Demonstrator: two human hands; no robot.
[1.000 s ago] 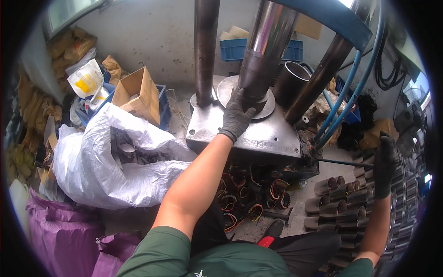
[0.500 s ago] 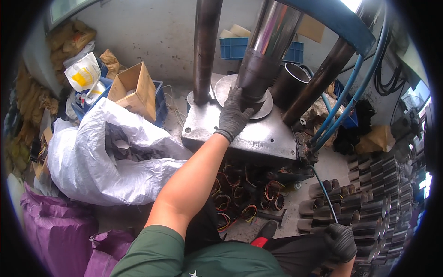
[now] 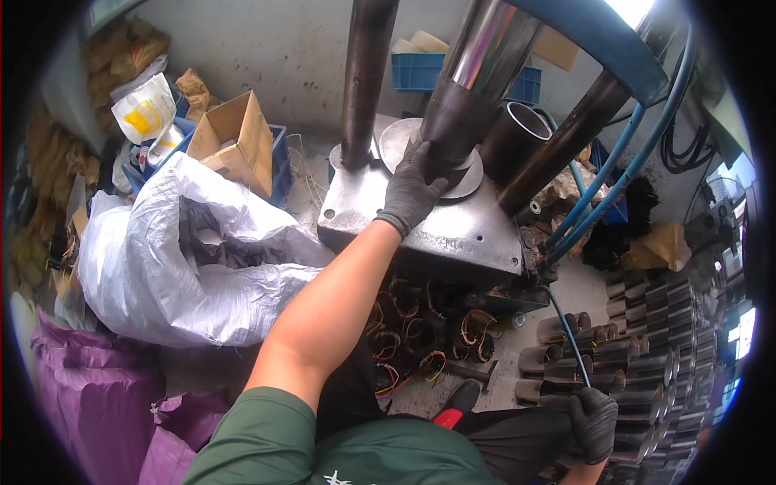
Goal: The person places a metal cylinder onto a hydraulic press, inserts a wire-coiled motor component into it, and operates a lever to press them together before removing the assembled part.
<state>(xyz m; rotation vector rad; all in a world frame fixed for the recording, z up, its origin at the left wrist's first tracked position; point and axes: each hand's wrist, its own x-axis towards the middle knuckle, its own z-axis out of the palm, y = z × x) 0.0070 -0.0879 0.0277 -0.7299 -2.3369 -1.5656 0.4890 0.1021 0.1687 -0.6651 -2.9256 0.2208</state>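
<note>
My left hand (image 3: 414, 192), in a dark grey glove, reaches forward to a press. Its fingers and thumb are spread around the lower end of a dark metal cylinder (image 3: 454, 121), holding it. That cylinder stands upright below the shiny press ram (image 3: 503, 48), over round metal plates (image 3: 469, 184) on the press bed (image 3: 436, 234). At the lower right my right hand (image 3: 594, 422), gloved too, is closed around the end of a thin lever rod (image 3: 571, 335), which runs up to the side of the press. The fingertips of my left hand are partly hidden.
A hollow metal tube (image 3: 517, 141) stands behind the cylinder, between the press columns. Wired motor stators (image 3: 412, 339) lie under the bed. Many metal tubes (image 3: 638, 356) are lined up at right. A white sack (image 3: 210, 283) of scraps and a cardboard box (image 3: 234, 149) are at left.
The view has shifted slightly. My left hand stays at the cylinder and my right hand stays on the lever rod; nothing else has visibly moved.
</note>
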